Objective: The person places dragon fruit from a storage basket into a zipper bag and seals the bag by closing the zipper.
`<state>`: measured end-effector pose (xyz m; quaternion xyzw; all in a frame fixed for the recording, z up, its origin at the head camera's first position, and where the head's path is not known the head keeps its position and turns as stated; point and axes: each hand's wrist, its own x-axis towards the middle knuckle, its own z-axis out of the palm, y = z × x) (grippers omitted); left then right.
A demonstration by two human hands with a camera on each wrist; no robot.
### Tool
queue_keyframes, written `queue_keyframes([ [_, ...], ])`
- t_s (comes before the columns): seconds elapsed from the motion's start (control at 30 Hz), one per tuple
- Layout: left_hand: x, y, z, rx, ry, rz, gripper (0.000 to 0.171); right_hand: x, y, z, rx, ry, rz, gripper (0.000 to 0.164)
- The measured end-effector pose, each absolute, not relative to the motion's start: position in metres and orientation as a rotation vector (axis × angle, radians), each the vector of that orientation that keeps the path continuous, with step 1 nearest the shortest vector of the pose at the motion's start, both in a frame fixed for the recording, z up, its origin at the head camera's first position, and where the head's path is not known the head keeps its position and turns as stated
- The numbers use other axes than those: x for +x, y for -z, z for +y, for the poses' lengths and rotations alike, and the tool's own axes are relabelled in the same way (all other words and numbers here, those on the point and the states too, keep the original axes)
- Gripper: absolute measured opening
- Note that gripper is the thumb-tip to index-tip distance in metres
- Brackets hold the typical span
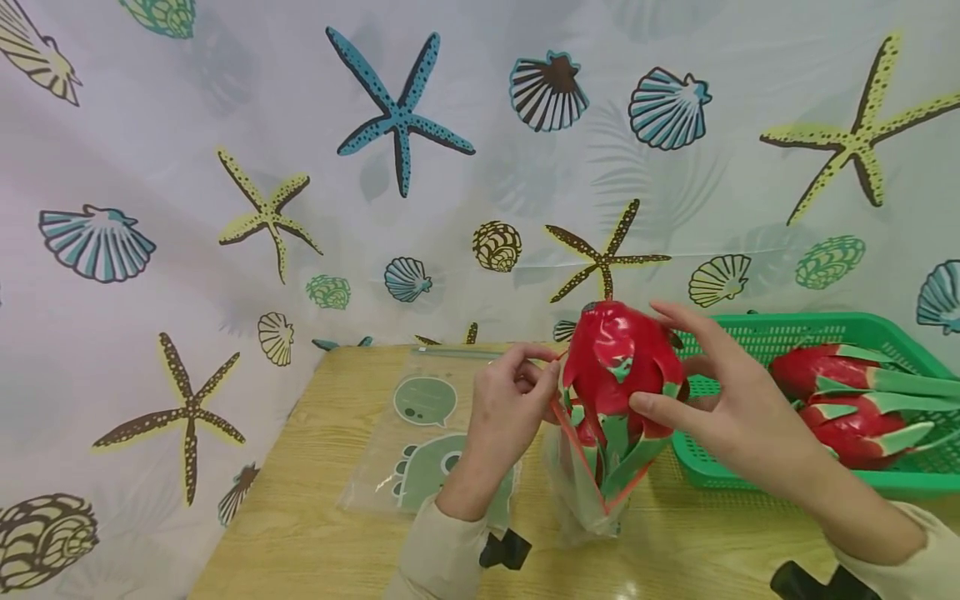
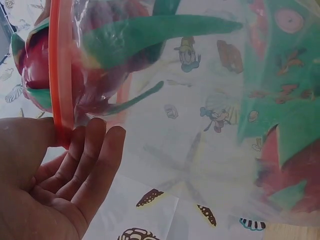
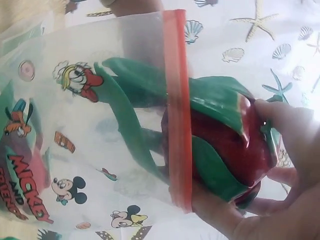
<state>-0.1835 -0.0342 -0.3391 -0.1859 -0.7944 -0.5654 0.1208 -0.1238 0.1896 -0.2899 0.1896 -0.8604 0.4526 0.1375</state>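
Observation:
A red dragon fruit with green scales [image 1: 606,354] is held upside down, its long green tips inside the mouth of a clear zip bag [image 1: 564,492]. Its rounded red end sticks out above the red zip strip [image 3: 177,115]. My right hand [image 1: 723,408] grips the fruit from the right, thumb in front and other fingers partly hidden behind it. At the left side of the mouth, my left hand [image 1: 510,404] pinches the bag's edge between thumb and fingers, as the strip [image 2: 61,75] in the left wrist view shows. Cartoon figures [image 3: 70,190] are printed on the bag.
A green plastic basket [image 1: 705,475] stands on the right with more dragon fruits [image 1: 847,429] in it. Flat on the wooden table [image 1: 300,508] lies another clear bag with green cartoon prints [image 1: 426,400]. Behind hangs a cloth [image 1: 450,200] patterned with shells and starfish.

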Motion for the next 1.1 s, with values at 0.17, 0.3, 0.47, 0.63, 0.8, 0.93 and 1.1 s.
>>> queue_keyframes([
  [0.17,-0.183,0.339,-0.032,-0.563,1.630,-2.313,0.012,-0.123,0.294,0.183,0.657,-1.001,-2.436,0.089],
  [0.3,-0.183,0.341,-0.032,-0.557,1.596,-2.305,0.011,-0.124,0.296,0.181,0.650,-0.877,-2.480,0.082],
  [0.47,-0.184,0.342,-0.032,-0.551,1.513,-2.296,0.010,-0.126,0.301,0.182,0.639,-0.801,-2.551,0.073],
  [0.63,-0.184,0.343,-0.032,-0.553,1.455,-2.286,0.010,-0.127,0.305,0.181,0.668,-0.767,-2.591,0.070],
  [0.8,-0.184,0.344,-0.033,-0.551,1.412,-2.269,0.010,-0.127,0.305,0.181,0.702,-0.692,-2.658,0.068],
  [0.93,-0.184,0.344,-0.033,-0.570,1.444,-2.250,0.009,-0.128,0.307,0.182,0.722,-0.661,-2.669,0.067],
  [1.1,-0.184,0.346,-0.030,-0.606,1.473,-2.256,0.009,-0.130,0.313,0.182,0.738,-0.583,-2.673,0.072],
])
